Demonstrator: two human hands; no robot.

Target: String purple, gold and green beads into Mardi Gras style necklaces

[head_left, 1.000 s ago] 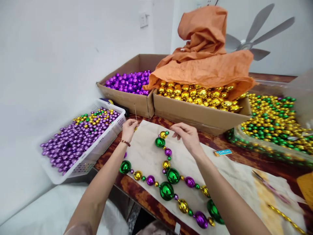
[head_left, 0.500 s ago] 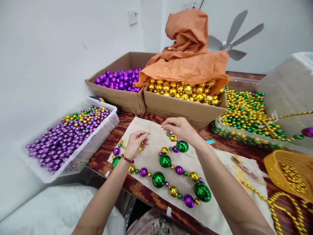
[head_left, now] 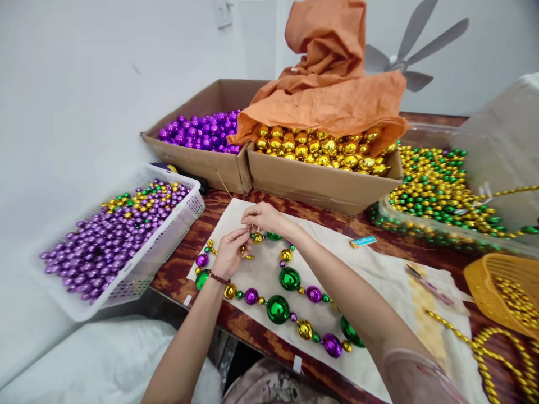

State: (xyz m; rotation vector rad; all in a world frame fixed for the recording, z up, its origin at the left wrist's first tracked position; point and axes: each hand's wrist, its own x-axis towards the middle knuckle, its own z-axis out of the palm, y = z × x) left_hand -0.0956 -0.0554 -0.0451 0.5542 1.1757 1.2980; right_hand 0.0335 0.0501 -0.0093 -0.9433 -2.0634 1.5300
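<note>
While the bead strand is looping over the cloth, the left hand and right hand are pinching closed by its end, can't tell on what; cardboard boxes are crowding the far edge, bare cloth's opening up rightward.

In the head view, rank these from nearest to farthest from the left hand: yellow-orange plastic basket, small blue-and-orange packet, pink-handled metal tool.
From the left hand:
1. Small blue-and-orange packet, to its right, by the white cloth's far edge.
2. Pink-handled metal tool, farther right, on the cloth.
3. Yellow-orange plastic basket, farthest right, beyond the cloth.
</note>
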